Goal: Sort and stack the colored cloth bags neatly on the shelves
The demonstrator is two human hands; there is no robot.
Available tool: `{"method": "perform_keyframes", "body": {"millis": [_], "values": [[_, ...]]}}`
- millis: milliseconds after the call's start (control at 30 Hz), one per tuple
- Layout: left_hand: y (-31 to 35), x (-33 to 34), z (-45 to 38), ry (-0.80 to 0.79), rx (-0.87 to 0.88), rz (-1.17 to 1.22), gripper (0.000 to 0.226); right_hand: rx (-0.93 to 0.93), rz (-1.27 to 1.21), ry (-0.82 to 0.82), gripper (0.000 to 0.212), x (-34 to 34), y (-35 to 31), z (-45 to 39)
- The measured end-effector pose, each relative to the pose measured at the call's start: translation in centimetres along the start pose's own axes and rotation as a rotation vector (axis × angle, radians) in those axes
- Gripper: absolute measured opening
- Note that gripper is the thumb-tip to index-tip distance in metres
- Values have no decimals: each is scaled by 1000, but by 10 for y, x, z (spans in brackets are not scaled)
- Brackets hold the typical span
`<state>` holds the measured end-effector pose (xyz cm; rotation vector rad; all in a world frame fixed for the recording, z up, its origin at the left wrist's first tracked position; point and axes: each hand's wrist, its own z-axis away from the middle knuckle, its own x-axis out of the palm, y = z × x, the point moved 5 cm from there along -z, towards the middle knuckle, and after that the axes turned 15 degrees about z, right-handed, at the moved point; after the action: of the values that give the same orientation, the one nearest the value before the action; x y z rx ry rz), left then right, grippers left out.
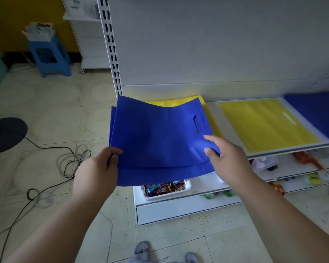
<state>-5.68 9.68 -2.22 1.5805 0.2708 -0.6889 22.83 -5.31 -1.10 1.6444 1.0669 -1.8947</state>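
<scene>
Both hands hold the blue bags (pixel 160 137) over the shelf (pixel 213 109) edge, long axis running nine-to-three, handle slot toward three o'clock, left hand (pixel 101 164) grip pinching the near-left corner, right hand (pixel 224 156) grip clamping the near-right corner, a yellow bag (pixel 264 124) lying flat at two o'clock.

Both hands, left hand (pixel 103 160) and right hand (pixel 226 158), hold blue bags (pixel 160 137) over a yellow bag (pixel 175 102).

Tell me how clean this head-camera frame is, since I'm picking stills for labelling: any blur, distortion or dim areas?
Head view: the blue cloth bag held by the left hand and right hand is sharp; the packets on the lower shelves at right are smeared by blur; the white slotted shelf upright bows from wide-angle distortion; the corners are dim, while the flat yellow cloth bag is brightly lit.
</scene>
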Motion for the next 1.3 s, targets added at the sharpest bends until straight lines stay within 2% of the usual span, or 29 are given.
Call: {"method": "perform_keyframes", "body": {"millis": [100, 233, 367, 600, 733, 800, 933, 1167, 1300], "values": [[13, 11, 19, 64, 26, 62, 25, -65, 113, 111, 40, -20, 19, 16], [57, 51, 44, 44, 135, 131, 22, 37, 11, 294, 39, -57, 83, 45], [126, 124, 73, -48, 275, 186, 21, 173, -46, 413, 38, -95, 181, 77], [247, 279, 143, -202, 419, 266, 22, 320, -11, 517, 38, -173, 367, 125], [287, 354, 156, -290, 355, 306, 20, 356, 71, 507, 39, -192, 446, 120], [305, 381, 156, -295, 384, 278, 22, 368, 54, 501, 39, -195, 477, 107], [340, 435, 138, -284, 431, 255, 23, 401, 24, 486, 39, -195, 527, 69], [404, 532, 114, -396, 394, 214, 22, 447, 35, 421, 38, -230, 610, 12], [439, 574, 100, -381, 396, 182, 22, 437, 17, 435, 37, -239, 657, -28]]}}
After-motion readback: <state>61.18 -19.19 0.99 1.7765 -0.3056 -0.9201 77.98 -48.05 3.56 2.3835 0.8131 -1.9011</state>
